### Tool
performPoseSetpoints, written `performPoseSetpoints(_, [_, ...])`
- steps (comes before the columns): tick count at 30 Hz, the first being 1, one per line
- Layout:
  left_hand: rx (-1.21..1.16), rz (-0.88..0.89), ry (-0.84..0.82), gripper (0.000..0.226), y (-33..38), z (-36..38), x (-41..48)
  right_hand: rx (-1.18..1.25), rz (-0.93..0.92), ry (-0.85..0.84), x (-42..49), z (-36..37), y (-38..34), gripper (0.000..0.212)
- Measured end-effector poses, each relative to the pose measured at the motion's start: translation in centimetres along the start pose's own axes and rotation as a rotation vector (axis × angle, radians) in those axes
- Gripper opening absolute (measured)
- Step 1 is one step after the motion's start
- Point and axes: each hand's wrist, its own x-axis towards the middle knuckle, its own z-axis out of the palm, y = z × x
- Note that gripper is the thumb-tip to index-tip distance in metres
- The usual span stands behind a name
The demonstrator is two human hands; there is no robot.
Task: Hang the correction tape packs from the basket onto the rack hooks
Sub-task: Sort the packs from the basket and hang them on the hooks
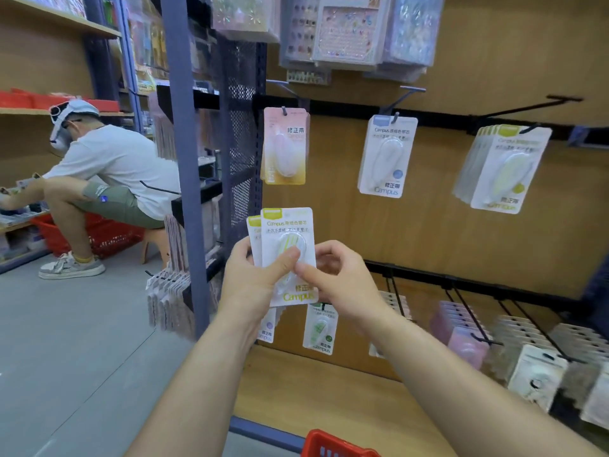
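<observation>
Shop aisle, grey floor [66, 341]. Wooden panel [461, 232] backs the rack on the right; blue post [184, 159] marks its left edge. Person [112, 169] seated on a stool at far left, bent over a low shelf.

Black rail [445, 122] crosses the panel up high. Three lots of correction tape hang from it on hooks: pink pack [286, 150] at left, blue pack [387, 156] in the middle, green stack [504, 169] at right. One hook [534, 108] juts out above the green stack. Lower hooks [461, 338] carry rows of packs near the wooden base.

Red basket [333, 445] shows only its rim, bottom edge of view, below both forearms.

Held packs [285, 232], at least two green-topped ones, are upright in front of the panel, below the pink pack and well apart from it.

Left hand [253, 275]: fingers wrapped behind the held packs, thumb pressed across the front blister.

Right hand [342, 278]: thumb on the front pack's face, touching the left thumb; fingers curled at its right edge, pinching it.
</observation>
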Motion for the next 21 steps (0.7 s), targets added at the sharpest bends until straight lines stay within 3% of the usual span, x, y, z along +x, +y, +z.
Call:
performPoseSetpoints(4, [0.046, -0.017, -0.110, 0.043, -0.6, 2.5, -0.4, 0.043, 0.051, 0.094, -1.5, -3.3, 0.3, 0.023])
performPoseSetpoints(9, [0.147, 0.032, -0.181, 0.043, -1.5, 6.0, -0.8, 0.106, 0.085, 0.264, -2.9, -8.4, 0.2, 0.018])
performPoseSetpoints(21, [0.101, 0.044, -0.239, 0.031, -1.8, 12.1, -2.0, 0.040, -0.109, 0.648, -1.2, -23.9, -6.1, 0.026])
